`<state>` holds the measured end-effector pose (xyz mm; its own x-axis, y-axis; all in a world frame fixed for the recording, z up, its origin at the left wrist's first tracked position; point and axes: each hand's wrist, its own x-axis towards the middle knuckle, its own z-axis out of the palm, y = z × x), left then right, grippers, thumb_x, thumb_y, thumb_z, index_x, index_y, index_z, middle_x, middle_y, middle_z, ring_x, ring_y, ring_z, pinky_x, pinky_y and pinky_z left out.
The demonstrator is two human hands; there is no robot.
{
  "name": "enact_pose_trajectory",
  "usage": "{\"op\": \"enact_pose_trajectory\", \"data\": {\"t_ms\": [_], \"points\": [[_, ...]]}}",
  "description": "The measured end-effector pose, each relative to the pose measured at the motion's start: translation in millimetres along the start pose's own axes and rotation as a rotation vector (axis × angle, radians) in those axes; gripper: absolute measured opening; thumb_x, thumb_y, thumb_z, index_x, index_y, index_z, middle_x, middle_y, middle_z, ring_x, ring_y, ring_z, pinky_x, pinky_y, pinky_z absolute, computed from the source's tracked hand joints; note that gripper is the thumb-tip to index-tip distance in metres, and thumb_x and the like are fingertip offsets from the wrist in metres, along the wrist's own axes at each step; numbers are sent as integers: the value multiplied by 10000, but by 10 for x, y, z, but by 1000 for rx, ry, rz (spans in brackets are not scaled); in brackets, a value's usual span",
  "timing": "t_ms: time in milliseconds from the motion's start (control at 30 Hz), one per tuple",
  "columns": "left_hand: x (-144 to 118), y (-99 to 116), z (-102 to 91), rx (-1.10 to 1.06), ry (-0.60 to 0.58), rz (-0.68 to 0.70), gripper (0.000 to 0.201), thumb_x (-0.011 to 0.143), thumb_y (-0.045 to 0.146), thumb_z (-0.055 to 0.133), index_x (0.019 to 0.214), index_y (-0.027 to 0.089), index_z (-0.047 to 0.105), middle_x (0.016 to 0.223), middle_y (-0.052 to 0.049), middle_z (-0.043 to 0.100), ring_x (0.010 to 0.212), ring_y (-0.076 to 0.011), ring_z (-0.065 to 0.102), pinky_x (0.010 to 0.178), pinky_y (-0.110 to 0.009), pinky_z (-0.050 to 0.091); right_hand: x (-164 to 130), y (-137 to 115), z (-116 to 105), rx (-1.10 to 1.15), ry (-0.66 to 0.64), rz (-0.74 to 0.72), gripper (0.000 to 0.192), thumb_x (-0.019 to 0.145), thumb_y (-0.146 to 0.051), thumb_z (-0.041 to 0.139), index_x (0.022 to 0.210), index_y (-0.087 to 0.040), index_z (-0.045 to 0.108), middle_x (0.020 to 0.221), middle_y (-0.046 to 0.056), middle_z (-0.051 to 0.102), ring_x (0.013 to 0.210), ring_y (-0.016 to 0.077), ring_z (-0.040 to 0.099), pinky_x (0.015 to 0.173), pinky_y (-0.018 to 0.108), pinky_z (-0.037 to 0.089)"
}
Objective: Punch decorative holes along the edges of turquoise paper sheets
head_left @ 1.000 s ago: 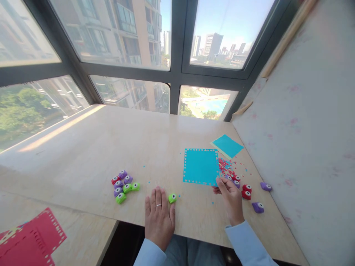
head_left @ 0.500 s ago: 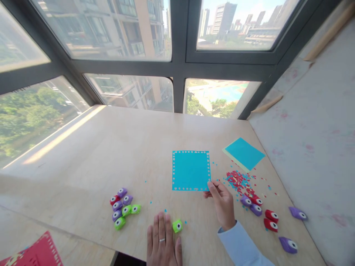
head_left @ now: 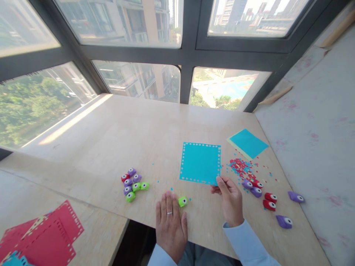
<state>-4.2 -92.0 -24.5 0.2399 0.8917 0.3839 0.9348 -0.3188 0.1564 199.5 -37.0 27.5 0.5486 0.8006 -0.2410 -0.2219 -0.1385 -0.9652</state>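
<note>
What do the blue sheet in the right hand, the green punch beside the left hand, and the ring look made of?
Blue sheet: likely matte paper or thin card; it looks thin and flat, with holes along its edges.
Green punch: probably molded plastic, given its bright color and rounded body.
Ring: silvery, probably metal; too small to tell which.

Bright daylight through the windows (head_left: 124,26) leaves pale glare on the tabletop (head_left: 133,129).
</note>
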Motion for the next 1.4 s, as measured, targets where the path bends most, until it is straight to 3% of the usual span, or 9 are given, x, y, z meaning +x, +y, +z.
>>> {"op": "enact_pose_trajectory", "data": {"t_ms": [167,433,700,800,967,1100,1200,1300,1400], "points": [[-5,22,40,-15,25,-19,737,941,257,467,1566,105,107,1558,-205,326,1451,-343,294,1158,-558,272,-155,-6,-5,43,-11,10,467,661,-565,806,831,-159,648,619,21,680,519,153,613,529,271,535],[-12,33,75,-114,77,-38,630,932,250,491,1511,73,315,1545,-225,340,1455,-358,277,1153,-589,276,-402,-11,151,102,-66,7,452,683,-561,797,827,-165,635,632,25,696,513,148,627,513,263,538],[-44,47,70,-204,118,-54,670,948,238,478,1540,67,215,1495,-247,413,1431,-353,334,1144,-574,303,-607,-28,263,119,-67,43,475,668,-573,802,840,-177,603,666,47,725,554,198,694,535,298,574],[-37,36,54,-312,113,-98,639,937,225,484,1521,79,268,1471,-221,461,1418,-339,363,1153,-567,297,-654,-7,254,126,-82,51,478,676,-563,803,872,-180,593,693,61,740,576,207,710,546,302,581],[42,-5,-123,-743,120,-444,429,947,322,482,1350,178,507,1333,-134,604,1332,-296,484,1144,-549,335,-738,30,208,94,-109,51,479,693,-573,787,891,-179,596,737,78,753,598,229,724,555,326,589],[189,-44,-358,-1220,124,-681,465,873,443,611,1254,179,577,1312,-139,611,1270,-291,542,1081,-474,428,-828,44,170,65,-143,49,499,702,-593,771,919,-173,613,723,80,752,602,233,726,568,330,591],[318,-76,-484,-1488,123,-867,564,786,470,713,1220,138,574,1090,-136,702,1007,-253,686,862,-386,558,-898,64,144,48,-189,45,498,716,-602,755,922,-167,624,706,81,748,603,239,727,570,335,590],[409,-115,-575,-1616,96,-986,537,695,450,794,1074,109,623,729,-40,694,665,-175,682,595,-267,540,-945,86,105,19,-247,33,517,740,-612,728,981,-163,641,678,73,739,598,244,726,569,346,590],[440,-183,-672,-1640,170,-1049,440,616,415,842,875,115,652,628,-6,662,574,-145,651,544,-237,524,-954,93,28,-7,-292,6,539,759,-622,703,1055,-174,656,787,88,757,615,228,725,582,346,590]]}}
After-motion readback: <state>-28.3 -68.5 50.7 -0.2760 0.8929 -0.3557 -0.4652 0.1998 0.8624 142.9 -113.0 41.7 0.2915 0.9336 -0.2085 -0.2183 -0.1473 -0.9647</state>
